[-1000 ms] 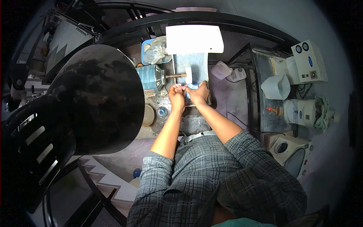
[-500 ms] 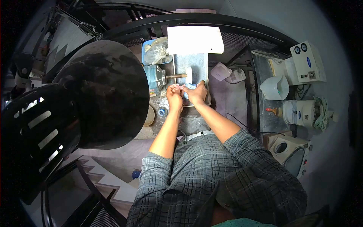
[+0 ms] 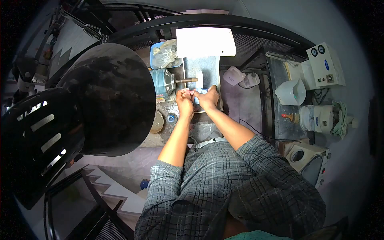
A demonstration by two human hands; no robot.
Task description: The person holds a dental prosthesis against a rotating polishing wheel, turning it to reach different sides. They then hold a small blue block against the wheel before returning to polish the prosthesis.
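Pink and small, the held piece (image 3: 191,92) sits between both hands, on the wearer's side of the white round wheel (image 3: 200,79) and slightly left of it. Left of the wheel, the left hand (image 3: 185,103) pinches the piece in bent fingers; the right hand (image 3: 209,99), about equally near, partly covers a pale-blue item (image 3: 201,91) just nearside of the wheel. How closed its grip is, I cannot tell. The piece's long axis appears crosswise, like the wheel's brown metal spindle (image 3: 186,80); which end points where is too small to read.
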